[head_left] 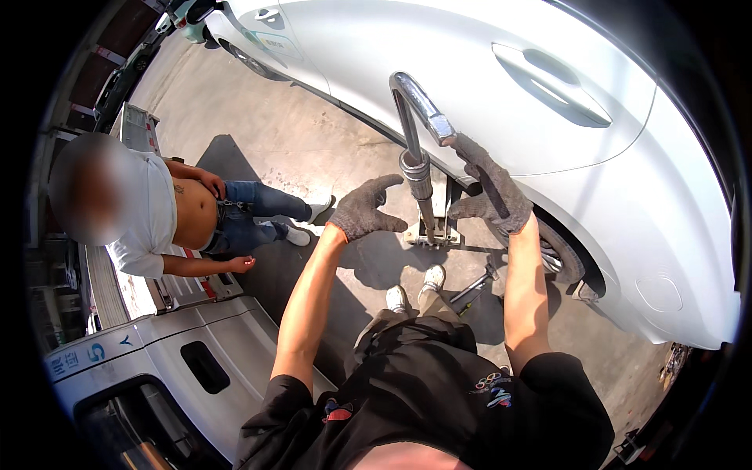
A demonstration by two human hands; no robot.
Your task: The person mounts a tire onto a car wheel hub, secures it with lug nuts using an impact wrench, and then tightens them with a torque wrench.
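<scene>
A shiny bent metal handle rises from the ribbed upright column of a floor jack. Its base stands on the ground at the side of a white car. Both my hands wear dark grey knit gloves. My left hand is open to the left of the column, thumb and fingers curved apart, without touching it. On the right, my right hand is open too, fingers spread. Its fingertips are at the handle's free end; whether they touch it I cannot tell.
A person in a white top and jeans stands at the left beside a flatbed truck. The truck's silver cab fills the lower left. A tool with a long handle lies near my feet, close to the car's wheel.
</scene>
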